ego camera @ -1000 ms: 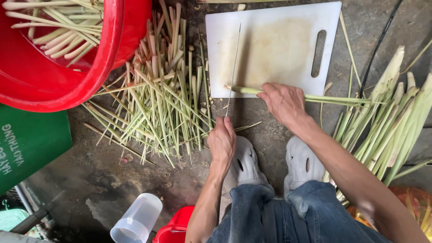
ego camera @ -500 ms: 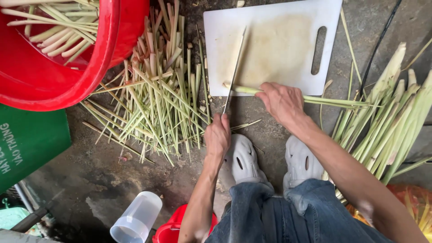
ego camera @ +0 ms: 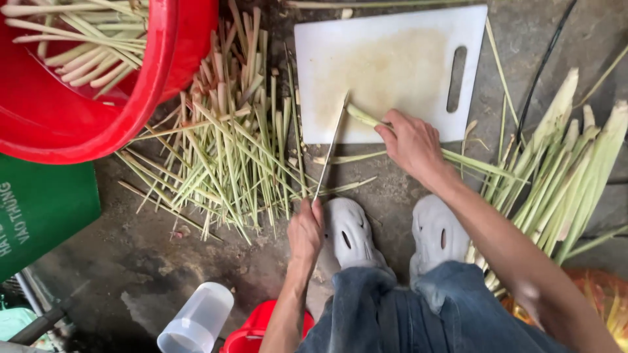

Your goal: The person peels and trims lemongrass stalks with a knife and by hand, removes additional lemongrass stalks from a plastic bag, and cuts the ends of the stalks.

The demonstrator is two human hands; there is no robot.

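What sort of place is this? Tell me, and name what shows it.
Probably an informal food-prep spot on a bare concrete floor: a white cutting board lies on the ground, beside piles of lemongrass stalks and a red tub.

Reds, greens and a stained white board

The tub (ego camera: 98, 131) is bright red; the stalks (ego camera: 229, 150) pale green to yellow; the cutting board (ego camera: 392, 65) white with a tan stain; the shoes (ego camera: 350, 232) off-white; the trousers (ego camera: 418, 314) faded blue denim.

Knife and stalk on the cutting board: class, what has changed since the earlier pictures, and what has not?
The knife tip has swung right across the cutting board onto the stalk, which the right hand turned to angle up-left. The left hand still grips the handle; the trimmings pile and red tub stayed.
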